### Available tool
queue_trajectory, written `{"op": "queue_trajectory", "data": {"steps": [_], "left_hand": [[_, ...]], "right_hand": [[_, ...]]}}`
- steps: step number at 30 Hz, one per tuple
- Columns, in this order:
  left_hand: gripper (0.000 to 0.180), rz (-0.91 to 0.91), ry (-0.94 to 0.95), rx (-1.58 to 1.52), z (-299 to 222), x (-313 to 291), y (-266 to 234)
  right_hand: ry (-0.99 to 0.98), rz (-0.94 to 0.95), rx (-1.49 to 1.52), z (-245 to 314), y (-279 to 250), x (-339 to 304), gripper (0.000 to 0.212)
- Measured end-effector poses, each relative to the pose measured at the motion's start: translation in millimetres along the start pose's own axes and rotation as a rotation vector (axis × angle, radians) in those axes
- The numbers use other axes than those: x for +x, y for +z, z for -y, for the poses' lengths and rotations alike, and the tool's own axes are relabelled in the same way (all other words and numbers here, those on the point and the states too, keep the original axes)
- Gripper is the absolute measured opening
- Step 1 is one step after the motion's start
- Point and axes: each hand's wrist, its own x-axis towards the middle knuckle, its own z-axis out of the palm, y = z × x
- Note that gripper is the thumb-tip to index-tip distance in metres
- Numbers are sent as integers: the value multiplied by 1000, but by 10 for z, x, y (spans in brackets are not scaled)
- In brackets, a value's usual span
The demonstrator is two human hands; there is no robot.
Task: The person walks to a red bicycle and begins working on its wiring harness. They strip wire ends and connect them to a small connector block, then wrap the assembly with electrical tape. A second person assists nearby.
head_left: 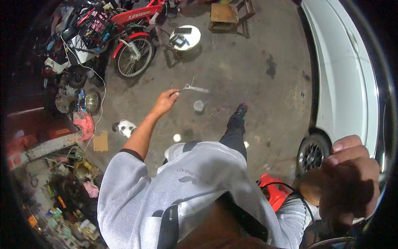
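My left hand (166, 102) reaches out over the floor with its fingers closed in a pinch. A silver wrench (198, 89) extends from the fingertips, its open jaw toward them; a short dark piece shows between. Across the wrench stands a thin rod or wire. Just beyond, a small round clear container (199, 106) stands on the floor. My right hand (350, 178) is raised close to the camera at the lower right, thumb and fingers pressed together. Shadow covers its palm, and whatever it may hold is hidden.
A white car (346, 66) with a dark wheel (314, 152) stands along the right. A red bicycle (134, 56), a round white stool (191, 39) and a wooden stool (224, 15) are beyond. Clutter lines the left, near a black-and-white cat (125, 128) and a cardboard piece (100, 141).
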Motion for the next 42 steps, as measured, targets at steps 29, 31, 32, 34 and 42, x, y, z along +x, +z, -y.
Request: {"op": "queue_trajectory", "data": {"steps": [29,31,32,34,42], "left_hand": [[31,-143,-290,-206,-1871,4463,-163],[37,-156,-286,-248,-1869,4601,-211],[36,-174,-368,-257,-1822,4648,-185],[35,-141,-474,-234,-1726,4690,-97],[35,-87,-683,-322,-1630,4866,851]], "right_hand": [[-57,316,312,-4770,-1866,3922,41],[105,265,360,-5206,-1671,4016,47],[256,195,288,-5443,-1543,4004,50],[731,69,136,-6265,-1241,3955,55],[1481,347,63,-10706,-2,2334,57]]}}
